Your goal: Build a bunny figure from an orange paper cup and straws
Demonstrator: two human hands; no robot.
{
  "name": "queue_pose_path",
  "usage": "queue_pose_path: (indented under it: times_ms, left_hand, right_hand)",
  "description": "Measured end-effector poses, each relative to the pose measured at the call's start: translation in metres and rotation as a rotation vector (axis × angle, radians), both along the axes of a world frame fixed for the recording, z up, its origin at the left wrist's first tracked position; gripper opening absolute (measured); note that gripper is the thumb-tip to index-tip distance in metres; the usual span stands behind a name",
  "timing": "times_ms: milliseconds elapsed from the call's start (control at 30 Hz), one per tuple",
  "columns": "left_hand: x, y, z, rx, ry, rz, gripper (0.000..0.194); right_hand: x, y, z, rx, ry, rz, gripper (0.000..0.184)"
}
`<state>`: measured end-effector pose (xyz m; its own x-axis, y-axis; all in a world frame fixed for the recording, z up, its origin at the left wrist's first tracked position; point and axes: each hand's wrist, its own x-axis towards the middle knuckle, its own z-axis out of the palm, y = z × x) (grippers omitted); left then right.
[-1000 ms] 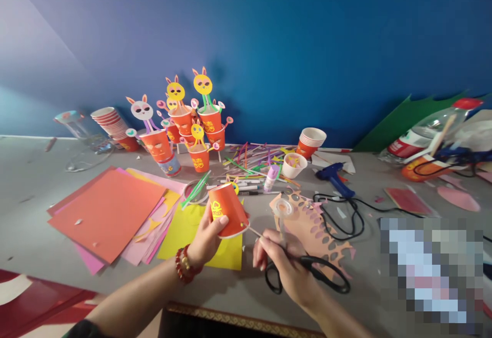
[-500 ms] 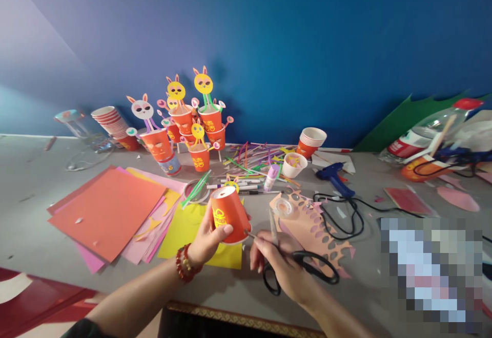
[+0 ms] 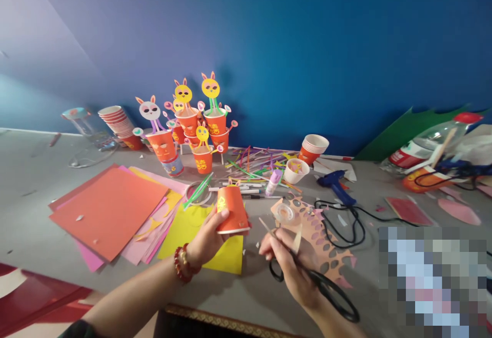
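My left hand [image 3: 205,240] is closed around a red paper cup [image 3: 233,207] with yellow characters, held upside down with its rim toward me. To the right, my right hand [image 3: 286,263] grips a pair of black-handled scissors [image 3: 296,240]. Their blades stand apart and point away from me, clear of the cup. A yellow paper sheet [image 3: 226,258] lies beneath the cup. Beyond the scissors are a clear tape roll [image 3: 284,213] and a peach sheet full of punched holes [image 3: 323,248].
Rabbit-faced cup figures [image 3: 202,161] stand at the back left, near stacked cups [image 3: 117,123]. Coloured paper sheets [image 3: 111,210] lie left. Pipe cleaners [image 3: 253,161], a purple-capped glue stick [image 3: 273,182] and a blue glue gun [image 3: 338,187] lie beyond my hands. A plastic bottle [image 3: 423,146] rests far right.
My right hand has drawn the scissors back right, away from the cup's rim. The cup has tipped in my left hand, so its base no longer shows.
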<state>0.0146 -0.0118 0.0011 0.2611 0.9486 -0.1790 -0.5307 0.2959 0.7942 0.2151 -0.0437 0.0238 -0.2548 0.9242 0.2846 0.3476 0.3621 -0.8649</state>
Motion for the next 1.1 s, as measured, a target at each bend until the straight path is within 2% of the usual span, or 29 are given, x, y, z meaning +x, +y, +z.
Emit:
queue_pose_path:
  times_ms: [100, 200, 333, 433, 533, 600, 667, 733, 800, 867, 933, 1033, 1100]
  left_hand:
    - [0.001, 0.001, 0.002, -0.141, -0.088, -0.142, 0.052]
    - [0.002, -0.001, 0.002, -0.228, -0.119, -0.213, 0.058]
    - [0.003, -0.004, -0.002, -0.194, -0.047, -0.257, 0.064]
    - [0.0, -0.004, -0.005, -0.044, 0.12, -0.13, 0.063]
    - [-0.009, 0.001, -0.007, 0.273, 0.28, 0.037, 0.066]
    - [-0.016, 0.004, -0.007, 0.532, 0.352, -0.003, 0.072]
    - [-0.021, 0.007, -0.007, 0.714, 0.404, -0.118, 0.084]
    - [-0.022, 0.006, -0.006, 0.815, 0.494, -0.194, 0.1]
    - [-0.019, 0.004, -0.007, 0.872, 0.626, -0.174, 0.107]
    - [-0.015, 0.001, -0.007, 0.869, 0.708, -0.109, 0.104]
    - [-0.012, -0.002, -0.008, 0.783, 0.678, -0.056, 0.095]
    - [-0.012, -0.002, -0.011, 0.581, 0.48, -0.004, 0.082]
    - [-0.013, 0.0, -0.014, 0.462, 0.336, 0.01, 0.075]
  right_hand:
    - [-0.006, 0.004, -0.003, 0.046, -0.041, -0.075, 0.03]
    - [-0.01, 0.009, -0.011, 0.109, -0.123, -0.112, 0.017]
    - [-0.008, 0.012, -0.017, 0.147, -0.119, -0.125, 0.02]
    - [-0.005, 0.014, -0.012, 0.073, -0.041, -0.14, 0.027]
    - [-0.003, 0.018, -0.002, -0.114, 0.09, -0.101, 0.028]
    - [-0.002, 0.022, 0.003, -0.218, 0.156, -0.077, 0.027]
    - [-0.002, 0.025, 0.005, -0.275, 0.191, -0.062, 0.027]
    - [-0.003, 0.026, 0.005, -0.298, 0.212, -0.062, 0.028]
    - [-0.003, 0.025, 0.003, -0.306, 0.225, -0.062, 0.029]
    - [-0.003, 0.024, 0.001, -0.299, 0.24, -0.064, 0.032]
    - [-0.001, 0.024, -0.001, -0.276, 0.256, -0.076, 0.036]
    - [0.008, 0.028, 0.0, -0.229, 0.324, -0.148, 0.041]
    - [0.017, 0.03, 0.008, -0.168, 0.436, -0.226, 0.042]
